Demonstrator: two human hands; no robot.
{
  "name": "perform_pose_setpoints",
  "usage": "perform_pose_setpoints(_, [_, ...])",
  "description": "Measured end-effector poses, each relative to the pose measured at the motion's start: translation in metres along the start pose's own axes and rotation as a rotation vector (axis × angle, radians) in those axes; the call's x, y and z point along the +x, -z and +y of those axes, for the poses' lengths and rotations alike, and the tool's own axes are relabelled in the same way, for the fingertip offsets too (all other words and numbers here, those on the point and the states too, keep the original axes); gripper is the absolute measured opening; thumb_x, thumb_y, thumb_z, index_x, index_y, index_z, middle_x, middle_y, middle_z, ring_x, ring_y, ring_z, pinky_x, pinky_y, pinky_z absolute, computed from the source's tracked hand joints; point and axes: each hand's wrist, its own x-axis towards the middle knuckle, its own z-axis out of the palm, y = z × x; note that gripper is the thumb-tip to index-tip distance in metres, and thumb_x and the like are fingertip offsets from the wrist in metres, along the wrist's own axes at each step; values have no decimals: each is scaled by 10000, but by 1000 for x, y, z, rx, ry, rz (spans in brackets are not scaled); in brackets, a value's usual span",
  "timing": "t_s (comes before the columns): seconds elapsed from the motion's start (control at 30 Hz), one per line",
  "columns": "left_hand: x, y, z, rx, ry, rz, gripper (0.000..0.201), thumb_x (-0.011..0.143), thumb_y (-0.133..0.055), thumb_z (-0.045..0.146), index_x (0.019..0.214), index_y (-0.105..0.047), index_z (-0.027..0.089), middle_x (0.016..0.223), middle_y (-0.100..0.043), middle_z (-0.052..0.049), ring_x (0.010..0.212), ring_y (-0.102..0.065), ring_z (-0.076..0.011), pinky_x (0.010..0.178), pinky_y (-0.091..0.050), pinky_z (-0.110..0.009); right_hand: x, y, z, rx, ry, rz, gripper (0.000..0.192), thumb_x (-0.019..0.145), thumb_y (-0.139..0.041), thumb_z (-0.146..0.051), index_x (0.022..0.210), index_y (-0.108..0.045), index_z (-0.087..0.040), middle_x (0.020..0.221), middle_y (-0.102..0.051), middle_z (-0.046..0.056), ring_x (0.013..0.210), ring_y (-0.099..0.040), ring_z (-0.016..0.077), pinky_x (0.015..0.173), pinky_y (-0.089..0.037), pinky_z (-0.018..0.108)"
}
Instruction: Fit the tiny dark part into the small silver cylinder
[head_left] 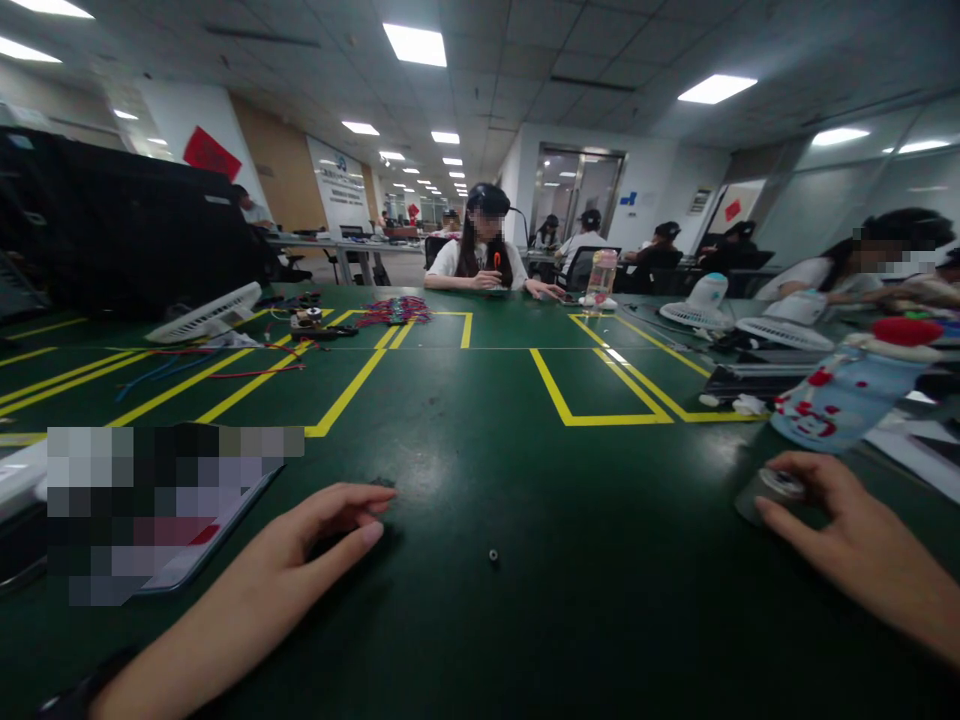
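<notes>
The right hand (836, 510) pinches a grey cylinder (769, 493), partly covered by the grip, near the blue bottle (847, 395); whether the cylinder touches the green tabletop (585, 610) is unclear. The left hand (319, 535) lies loosely spread, some fingers hidden. Between the 2 hands sits 1 tiny round part (493, 555), too small to identify.

The left hand (300, 542) and right hand (856, 522) are bare, slender-fingered; something black and soft-edged (band or cuff, too dark to tell) crosses the left forearm (202, 625).
</notes>
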Motion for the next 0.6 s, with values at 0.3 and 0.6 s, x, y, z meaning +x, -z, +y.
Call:
perform_pose_setpoints(0.3, [2, -9, 13, 30, -28, 48, 371, 873, -543, 466, 1191, -601, 284, 1040, -693, -43, 953, -656, -245, 846, -527, -393, -15, -23, -115, 26, 603, 26, 498, 792, -588, -457, 1242, -480, -274, 1273, -478, 70, 1171, -443, 251, 971, -352, 445])
perform_pose_setpoints(0.6, [-1, -8, 7, 74, -84, 49, 310, 893, -517, 458, 1140, -606, 292, 1131, -638, -48, 1029, -607, -259, 909, -483, -416, -21, -49, -212, 414, 687, -400, 177, 897, -483, -301, 941, -643, -237, 936, -623, 9, 884, -542, 124, 796, -416, 295])
